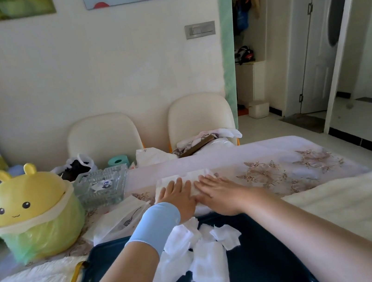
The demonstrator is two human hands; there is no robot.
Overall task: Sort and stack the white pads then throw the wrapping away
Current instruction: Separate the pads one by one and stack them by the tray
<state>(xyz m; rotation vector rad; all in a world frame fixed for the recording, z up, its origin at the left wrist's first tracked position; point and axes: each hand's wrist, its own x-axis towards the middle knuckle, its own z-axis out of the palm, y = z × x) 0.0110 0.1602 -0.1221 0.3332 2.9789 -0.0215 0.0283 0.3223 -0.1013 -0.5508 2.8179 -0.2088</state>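
Note:
A flat stack of white pads [181,178] lies on the flowered tablecloth beyond a dark blue tray [258,251]. My left hand [177,197], with a light blue wristband, and my right hand [217,192] press down side by side on that stack with straight fingers. Several loose, crumpled white pads [198,253] lie scattered on the tray under my forearms. A white printed wrapping [119,218] lies on the table to the left of my left wrist.
A yellow lidded bin with a cartoon face and green liner [33,213] stands at the left. Behind it sits a glass dish [102,185]. White fluffy cloth [359,198] covers the table's right and left front. Two cream chairs [198,117] stand behind the table.

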